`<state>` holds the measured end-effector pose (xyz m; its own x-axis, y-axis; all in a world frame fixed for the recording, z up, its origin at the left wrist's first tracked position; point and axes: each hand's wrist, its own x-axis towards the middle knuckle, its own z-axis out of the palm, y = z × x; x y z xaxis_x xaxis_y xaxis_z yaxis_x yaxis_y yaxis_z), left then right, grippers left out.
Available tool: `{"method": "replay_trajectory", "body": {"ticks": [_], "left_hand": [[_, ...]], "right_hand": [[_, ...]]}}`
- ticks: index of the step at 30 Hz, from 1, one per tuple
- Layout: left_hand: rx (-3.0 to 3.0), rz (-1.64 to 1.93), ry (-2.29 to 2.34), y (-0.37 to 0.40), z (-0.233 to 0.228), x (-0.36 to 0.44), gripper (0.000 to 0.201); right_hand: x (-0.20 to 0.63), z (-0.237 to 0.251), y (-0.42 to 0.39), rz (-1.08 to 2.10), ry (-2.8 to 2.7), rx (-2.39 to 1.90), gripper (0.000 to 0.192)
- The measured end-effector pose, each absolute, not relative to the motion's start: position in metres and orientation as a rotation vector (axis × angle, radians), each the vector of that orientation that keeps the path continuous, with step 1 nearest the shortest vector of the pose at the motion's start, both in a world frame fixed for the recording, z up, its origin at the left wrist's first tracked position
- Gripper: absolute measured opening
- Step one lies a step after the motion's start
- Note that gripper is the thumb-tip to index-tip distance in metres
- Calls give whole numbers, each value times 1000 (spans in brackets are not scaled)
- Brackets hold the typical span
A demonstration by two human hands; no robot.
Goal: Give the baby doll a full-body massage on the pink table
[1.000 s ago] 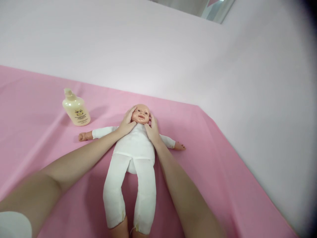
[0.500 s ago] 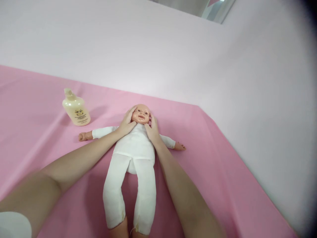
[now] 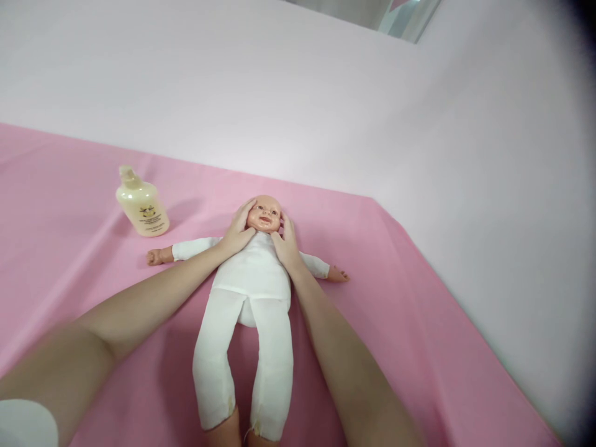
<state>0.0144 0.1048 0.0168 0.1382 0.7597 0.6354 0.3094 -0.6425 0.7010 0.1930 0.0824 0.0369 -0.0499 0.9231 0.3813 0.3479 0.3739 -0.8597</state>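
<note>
Soft baby doll w/ white cloth body & hard peach plastic head (image 3: 255, 273) lying face up on pink cloth-covered table (image 3: 419, 347), about mid-scene. Head at far end, legs pointing near. Doll arms spread out to left & right, small plastic hands poking from white sleeves.

Left hand (image 3: 238, 231) cupped on left side of doll's head, fingers curved up round cheek & temple, thumb down by chin. Right hand (image 3: 286, 243) flat-ish against right side of head, fingers up beside ear, palm on shoulder. Both hands holding doll's head between them, not gripping tight, touching it on both sides. Bare forearms running from near edge up along doll's body.

Cream plastic bottle w/ small label (image 3: 141, 202) standing upright far left of doll, well apart from hands. Pale wall behind table.
</note>
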Motion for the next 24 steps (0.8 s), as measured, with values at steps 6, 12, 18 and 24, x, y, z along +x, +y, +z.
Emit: {"method": "replay_trajectory", "body": {"ticks": [6, 12, 18, 24], "left_hand": [[2019, 1514, 1024, 105, 17, 14, 75], [2045, 1512, 1037, 104, 17, 14, 73], [2045, 1510, 1037, 105, 16, 13, 74], [2043, 1520, 1025, 106, 17, 14, 73]], "right_hand": [[193, 37, 83, 695, -1608, -1161, 67], [193, 38, 82, 697, -1614, -1159, 66], [193, 36, 83, 696, -1609, -1158, 66], [193, 37, 83, 687, -1616, -1158, 66]]}}
